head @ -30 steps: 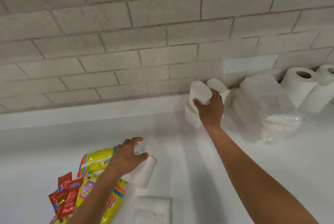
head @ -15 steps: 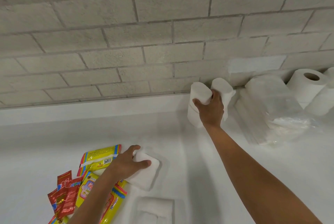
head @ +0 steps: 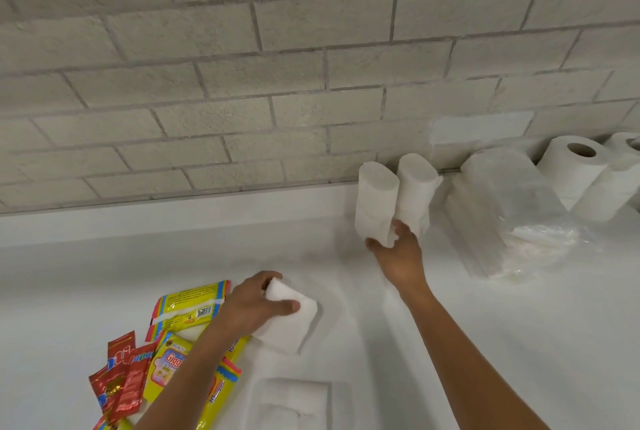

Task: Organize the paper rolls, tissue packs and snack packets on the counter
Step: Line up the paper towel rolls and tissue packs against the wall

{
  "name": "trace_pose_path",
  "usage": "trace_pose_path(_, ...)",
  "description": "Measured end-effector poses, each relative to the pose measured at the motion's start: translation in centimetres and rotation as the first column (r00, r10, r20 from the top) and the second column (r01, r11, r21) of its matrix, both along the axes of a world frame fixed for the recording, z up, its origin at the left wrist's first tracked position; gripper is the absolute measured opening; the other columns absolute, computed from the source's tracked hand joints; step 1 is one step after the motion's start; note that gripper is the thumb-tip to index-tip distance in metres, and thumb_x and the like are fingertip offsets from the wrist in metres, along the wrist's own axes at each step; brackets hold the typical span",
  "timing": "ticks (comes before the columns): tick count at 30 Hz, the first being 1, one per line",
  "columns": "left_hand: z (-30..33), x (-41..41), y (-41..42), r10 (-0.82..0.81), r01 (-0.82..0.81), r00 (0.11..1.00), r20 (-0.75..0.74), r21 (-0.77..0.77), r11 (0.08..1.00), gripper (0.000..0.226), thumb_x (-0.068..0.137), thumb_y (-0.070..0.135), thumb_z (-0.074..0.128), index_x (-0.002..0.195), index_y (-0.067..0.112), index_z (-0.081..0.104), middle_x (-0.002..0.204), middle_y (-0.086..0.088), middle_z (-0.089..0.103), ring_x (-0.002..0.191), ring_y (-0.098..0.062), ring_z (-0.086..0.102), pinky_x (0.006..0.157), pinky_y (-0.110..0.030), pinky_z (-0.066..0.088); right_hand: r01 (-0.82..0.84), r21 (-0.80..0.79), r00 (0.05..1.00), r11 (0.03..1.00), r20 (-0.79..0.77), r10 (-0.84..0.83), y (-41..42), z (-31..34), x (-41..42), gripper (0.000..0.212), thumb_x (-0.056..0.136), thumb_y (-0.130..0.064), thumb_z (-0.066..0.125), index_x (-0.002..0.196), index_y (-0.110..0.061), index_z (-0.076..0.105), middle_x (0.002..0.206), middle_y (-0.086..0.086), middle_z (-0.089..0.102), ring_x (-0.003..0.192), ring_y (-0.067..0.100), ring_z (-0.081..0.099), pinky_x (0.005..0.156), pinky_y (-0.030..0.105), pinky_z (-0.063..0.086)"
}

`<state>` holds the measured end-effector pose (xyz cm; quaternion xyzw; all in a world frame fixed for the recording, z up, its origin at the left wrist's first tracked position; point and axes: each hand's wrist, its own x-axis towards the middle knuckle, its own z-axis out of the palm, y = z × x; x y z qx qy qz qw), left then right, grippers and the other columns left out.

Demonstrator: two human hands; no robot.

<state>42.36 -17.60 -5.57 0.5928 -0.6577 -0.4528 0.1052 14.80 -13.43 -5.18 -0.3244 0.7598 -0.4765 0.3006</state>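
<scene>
White counter [head: 104,277]: left hand [head: 254,305] grips tissue pack [head: 291,324], right hand [head: 398,253] steadies rolls [head: 375,204].

Bare table [head: 104,273] open at left along the brick wall [head: 242,83], snack packets [head: 166,360] crowding the near left, upright tissue packs [head: 391,197], plastic-wrapped bundle [head: 502,207] and paper rolls [head: 575,166] blocking the right back edge

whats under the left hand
A white tissue pack, gripped by the left hand, over the white counter. Whether the pack touches the counter cannot be told.
</scene>
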Motion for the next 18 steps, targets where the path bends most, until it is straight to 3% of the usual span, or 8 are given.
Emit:
trace_pose_path(2,0.8,-0.9,-0.2,0.003,-0.007,0.997,-0.082,-0.045,0.999,0.078,0.043,0.058,0.085,0.116,0.042,0.062,0.108,0.011,0.067,0.096,-0.009,0.066,0.086,-0.034,0.057,-0.113,0.009,0.986,0.994,0.127,0.111,1.7,-0.2,0.9,0.062,0.084,-0.028,0.076,0.14,-0.024,0.049,0.136,0.001,0.054,0.119,0.019,0.057,0.095,0.03,0.046)
trace_pose_path(5,2.3,-2.6,-0.4,-0.046,0.025,0.981,-0.186,-0.112,0.993,0.065,0.057,0.04,0.091,0.115,0.041,0.062,0.108,0.011,0.069,0.1,-0.01,0.065,0.084,-0.028,0.056,-0.358,-0.04,0.847,0.933,0.407,0.343,3.8,0.0,2.1,0.06,0.08,-0.026,0.081,0.133,-0.03,0.054,0.131,-0.005,0.058,0.114,0.012,0.062,0.101,0.034,0.049)
trace_pose_path(8,3.6,-4.1,-0.5,-0.118,0.078,0.96,-0.254,-0.159,0.984,0.066,0.061,0.036,0.089,0.12,0.043,0.059,0.112,0.011,0.067,0.104,-0.01,0.064,0.089,-0.029,0.056,-0.474,-0.11,0.776,0.874,0.418,0.473,4.7,0.2,3.0,0.076,0.069,-0.025,0.087,0.135,-0.033,0.051,0.131,-0.006,0.059,0.114,0.015,0.064,0.101,0.038,0.052)
trace_pose_path(11,4.4,-5.5,-0.5,-0.164,0.124,0.943,-0.289,-0.153,0.98,0.067,0.069,0.028,0.09,0.125,0.045,0.056,0.117,0.009,0.065,0.109,-0.009,0.063,0.092,-0.03,0.055,-0.473,-0.168,0.775,0.865,0.388,0.499,5.0,0.3,3.4,0.075,0.069,-0.018,0.087,0.133,-0.034,0.052,0.125,-0.005,0.063,0.111,0.014,0.065,0.094,0.039,0.057)
trace_pose_path(15,4.9,-6.8,-0.4,-0.211,0.172,0.922,-0.324,-0.146,0.974,0.072,0.074,0.023,0.087,0.133,0.043,0.052,0.121,0.008,0.064,0.114,-0.007,0.06,0.093,-0.028,0.055,-0.352,-0.187,0.847,0.917,0.353,0.397,4.6,-0.3,3.2,0.065,0.067,-0.023,0.087,0.125,-0.034,0.058,0.118,-0.004,0.067,0.11,0.017,0.065,0.091,0.042,0.058)
trace_pose_path(18,4.5,-6.9,-0.4,-0.187,0.139,0.926,-0.327,-0.166,0.976,0.075,0.077,0.028,0.085,0.139,0.045,0.044,0.125,0.015,0.059,0.115,-0.003,0.057,0.095,-0.027,0.052,-0.286,-0.166,0.886,0.944,0.33,0.326,3.8,-0.6,3.3,0.063,0.067,-0.021,0.086,0.122,-0.033,0.059,0.115,-0.006,0.068,0.109,0.017,0.064,0.088,0.037,0.059)
